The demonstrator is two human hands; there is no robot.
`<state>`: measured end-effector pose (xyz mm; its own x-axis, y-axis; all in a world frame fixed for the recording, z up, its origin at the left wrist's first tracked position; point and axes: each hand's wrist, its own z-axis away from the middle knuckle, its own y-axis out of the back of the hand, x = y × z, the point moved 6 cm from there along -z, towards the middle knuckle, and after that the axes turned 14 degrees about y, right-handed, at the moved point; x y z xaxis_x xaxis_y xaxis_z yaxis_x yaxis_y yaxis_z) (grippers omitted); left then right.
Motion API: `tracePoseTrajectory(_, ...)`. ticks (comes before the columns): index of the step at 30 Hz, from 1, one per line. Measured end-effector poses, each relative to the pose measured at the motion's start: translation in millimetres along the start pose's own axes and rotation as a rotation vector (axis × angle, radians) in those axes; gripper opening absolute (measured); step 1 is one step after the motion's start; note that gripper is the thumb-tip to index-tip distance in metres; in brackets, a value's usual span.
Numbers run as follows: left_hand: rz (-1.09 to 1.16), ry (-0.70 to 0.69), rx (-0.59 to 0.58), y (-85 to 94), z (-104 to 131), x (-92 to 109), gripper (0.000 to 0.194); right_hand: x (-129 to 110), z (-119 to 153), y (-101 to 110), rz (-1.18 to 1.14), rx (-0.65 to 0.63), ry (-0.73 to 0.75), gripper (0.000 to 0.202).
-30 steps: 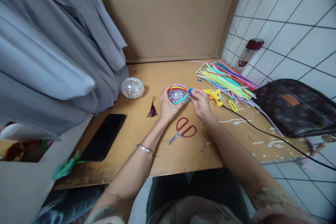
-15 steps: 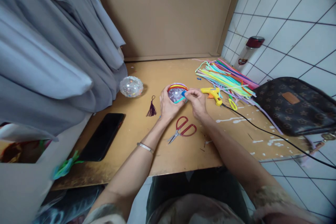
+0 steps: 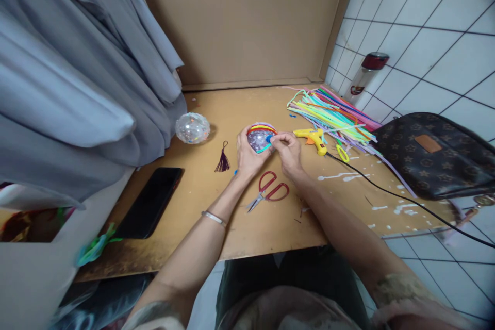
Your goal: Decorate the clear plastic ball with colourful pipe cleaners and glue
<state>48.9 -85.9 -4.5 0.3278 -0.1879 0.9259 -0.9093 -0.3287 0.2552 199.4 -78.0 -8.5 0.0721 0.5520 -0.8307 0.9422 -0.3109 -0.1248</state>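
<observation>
My left hand (image 3: 247,156) curls around a clear ball (image 3: 257,140) ringed with bands of red, yellow, purple and turquoise. At the ball's right side, my right hand (image 3: 286,149) pinches a small blue piece (image 3: 268,138) against the surface; its exact shape is mostly covered by the fingers. Below the hands lie red-handled scissors (image 3: 268,190) with their blades toward the lower left. A dark purple tassel (image 3: 223,160) rests left of my left hand. Just right of my right hand is a yellow glue gun (image 3: 312,139) on its side.
A second clear ball (image 3: 192,128) sits at the left by a grey curtain (image 3: 77,62). A black phone (image 3: 150,202) lies front left. Colourful pipe cleaners (image 3: 336,113), a brown patterned bag (image 3: 436,160) and a bottle (image 3: 365,77) occupy the right. The glue gun's cord (image 3: 386,185) crosses the table's right side.
My right hand has shifted slightly left over the ball with the blue piece. My left hand keeps its hold, and the things on the table stay put.
</observation>
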Motion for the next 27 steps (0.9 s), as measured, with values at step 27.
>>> tracePoseTrajectory(27,0.404,0.248,-0.207,8.9,-27.9,-25.8,0.04,6.4,-6.6,8.1,0.103,0.031,0.042,0.014)
